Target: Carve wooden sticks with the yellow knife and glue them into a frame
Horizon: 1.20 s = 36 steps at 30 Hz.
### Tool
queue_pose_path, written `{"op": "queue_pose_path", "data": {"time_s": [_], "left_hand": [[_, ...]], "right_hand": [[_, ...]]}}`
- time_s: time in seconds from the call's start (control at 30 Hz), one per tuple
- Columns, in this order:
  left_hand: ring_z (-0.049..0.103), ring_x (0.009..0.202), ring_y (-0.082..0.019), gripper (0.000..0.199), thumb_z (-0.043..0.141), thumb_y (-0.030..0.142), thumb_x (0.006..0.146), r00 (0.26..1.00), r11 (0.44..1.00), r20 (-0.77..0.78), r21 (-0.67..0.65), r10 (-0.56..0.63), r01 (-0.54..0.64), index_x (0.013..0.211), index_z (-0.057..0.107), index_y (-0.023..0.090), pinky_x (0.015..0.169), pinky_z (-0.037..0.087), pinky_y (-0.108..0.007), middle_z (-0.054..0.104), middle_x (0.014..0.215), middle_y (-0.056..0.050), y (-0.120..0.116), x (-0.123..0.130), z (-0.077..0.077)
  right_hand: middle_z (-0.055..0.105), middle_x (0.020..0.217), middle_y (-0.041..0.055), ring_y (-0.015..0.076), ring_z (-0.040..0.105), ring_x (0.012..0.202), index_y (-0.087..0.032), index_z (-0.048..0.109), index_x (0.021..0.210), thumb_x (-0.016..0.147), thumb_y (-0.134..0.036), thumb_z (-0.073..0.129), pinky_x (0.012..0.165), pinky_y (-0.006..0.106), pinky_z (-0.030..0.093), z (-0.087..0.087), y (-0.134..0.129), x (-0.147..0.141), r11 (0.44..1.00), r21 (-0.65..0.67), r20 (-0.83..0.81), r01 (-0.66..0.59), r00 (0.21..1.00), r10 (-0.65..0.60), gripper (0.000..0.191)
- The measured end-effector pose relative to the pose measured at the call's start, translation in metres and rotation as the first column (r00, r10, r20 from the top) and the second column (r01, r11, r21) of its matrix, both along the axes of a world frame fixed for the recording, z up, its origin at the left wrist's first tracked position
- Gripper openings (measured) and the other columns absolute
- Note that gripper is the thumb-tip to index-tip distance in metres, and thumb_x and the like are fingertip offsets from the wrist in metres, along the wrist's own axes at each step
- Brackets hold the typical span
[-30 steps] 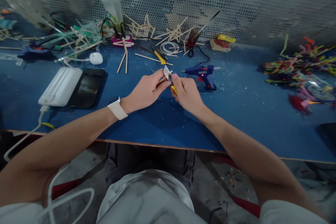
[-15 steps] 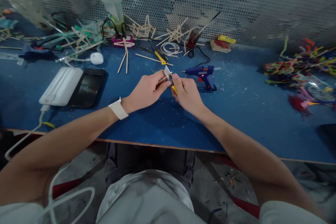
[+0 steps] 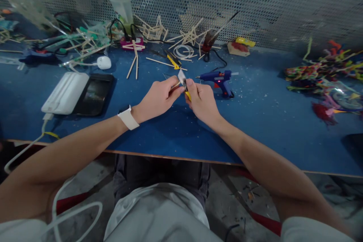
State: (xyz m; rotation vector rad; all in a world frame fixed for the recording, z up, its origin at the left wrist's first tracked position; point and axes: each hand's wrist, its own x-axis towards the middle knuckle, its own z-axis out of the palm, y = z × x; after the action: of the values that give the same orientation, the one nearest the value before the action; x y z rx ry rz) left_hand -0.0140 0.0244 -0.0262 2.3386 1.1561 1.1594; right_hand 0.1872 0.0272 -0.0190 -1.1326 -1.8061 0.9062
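Right hand (image 3: 202, 100) clamps a yellow-handled, steel-bladed cutter (image 3: 183, 78), left hand (image 3: 159, 97) pinches a thin pale wooden stick (image 3: 176, 85) right at it, over the blue tabletop (image 3: 266, 117); push too hard, the cutter might slip thumbwards!

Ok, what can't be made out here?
All in the head view:
Yellow-handled knife: grip mostly covered by the right hand.
Thin stick: partly covered by the left hand.
Glue gun: label too small to read.
Dark object at right: cut off by the frame edge.
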Motion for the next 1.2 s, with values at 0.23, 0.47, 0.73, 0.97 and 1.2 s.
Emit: {"op": "queue_pose_path", "data": {"time_s": [0.23,0.47,0.73,0.97,1.2], "left_hand": [[0.049,0.056,-0.016,0.056,0.052,0.073,0.117,0.999,1.0,0.053,-0.028,0.001,0.0,0.088,0.042,0.026,0.057,0.033,-0.035,0.051,0.07,0.002,-0.001,0.003,0.001],[0.06,0.064,-0.016,0.031,0.058,0.052,0.119,0.994,0.991,0.085,-0.111,-0.066,0.076,0.107,0.058,0.023,0.061,0.044,-0.032,0.066,0.08,0.0,-0.001,-0.001,-0.001],[0.054,0.062,-0.015,0.04,0.062,0.063,0.115,0.956,0.947,0.237,-0.227,-0.171,0.226,0.117,0.066,0.023,0.059,0.045,-0.032,0.066,0.083,-0.001,0.002,0.0,-0.001],[0.061,0.066,-0.018,0.054,0.064,0.078,0.11,0.918,0.906,0.338,-0.288,-0.207,0.31,0.112,0.064,0.024,0.061,0.05,-0.033,0.058,0.071,0.001,0.001,0.003,0.004],[0.05,0.061,-0.016,0.058,0.063,0.083,0.108,0.924,0.917,0.308,-0.255,-0.225,0.308,0.11,0.062,0.025,0.059,0.045,-0.033,0.052,0.07,0.003,0.0,-0.001,0.009]], "right_hand": [[0.053,0.059,0.0022,0.0158,0.051,0.057,-0.025,0.05,0.066,0.107,-0.097,0.041,0.055,0.032,0.034,0.001,0.001,0.001,1.0,-0.004,-0.005,-0.012,1.0,0.012,0.084],[0.054,0.059,0.001,0.0143,0.048,0.055,-0.024,0.052,0.067,0.108,-0.096,0.041,0.057,0.033,0.034,0.006,0.006,0.008,0.992,0.055,0.05,-0.116,0.992,0.113,0.084],[0.055,0.059,0.0012,0.0151,0.048,0.056,-0.024,0.051,0.067,0.109,-0.095,0.04,0.056,0.032,0.033,0.007,0.008,0.011,0.987,0.041,0.066,-0.155,0.986,0.152,0.083],[0.055,0.059,0.0013,0.0149,0.048,0.056,-0.024,0.05,0.065,0.105,-0.099,0.038,0.055,0.032,0.033,0.008,0.007,0.011,0.985,0.036,0.077,-0.17,0.983,0.167,0.086],[0.052,0.057,0.001,0.0146,0.046,0.054,-0.024,0.051,0.064,0.107,-0.097,0.041,0.053,0.032,0.032,0.007,0.004,0.008,0.986,-0.015,0.016,-0.165,0.986,0.165,0.085]]}}
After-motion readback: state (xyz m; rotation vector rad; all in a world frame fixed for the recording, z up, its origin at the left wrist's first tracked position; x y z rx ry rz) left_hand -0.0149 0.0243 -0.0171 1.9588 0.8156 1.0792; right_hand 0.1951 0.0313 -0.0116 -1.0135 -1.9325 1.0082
